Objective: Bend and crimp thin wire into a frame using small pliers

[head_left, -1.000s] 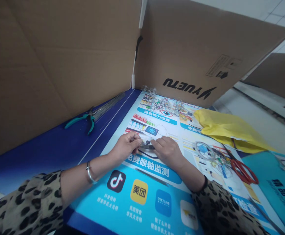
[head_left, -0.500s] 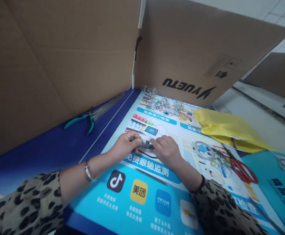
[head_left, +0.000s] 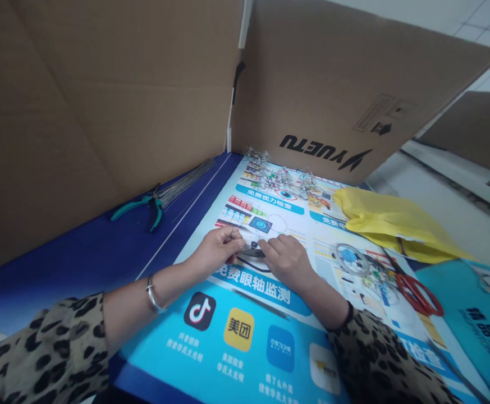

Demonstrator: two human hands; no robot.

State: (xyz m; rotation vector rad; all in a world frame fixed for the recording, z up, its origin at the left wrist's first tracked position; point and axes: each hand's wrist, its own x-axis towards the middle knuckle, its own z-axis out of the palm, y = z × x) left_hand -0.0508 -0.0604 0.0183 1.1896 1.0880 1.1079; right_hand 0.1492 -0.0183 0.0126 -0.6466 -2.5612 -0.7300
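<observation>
My left hand is closed in a pinch, thumb against bent fingers, over a printed sheet. Close by on the right, my right hand is closed too, its fingertips pointing toward the left one. Between and just beyond them shows a fine silvery wire, curving in a loop; its ends are hidden by the fingers. Teal-handled pliers lie to the left, beside a bundle of straight thin wires.
Tall cardboard panels wall the left and back. Tangled wire pieces sit at the back. On the right are a yellow bag, red-handled scissors, a clear tape roll and a teal pouch.
</observation>
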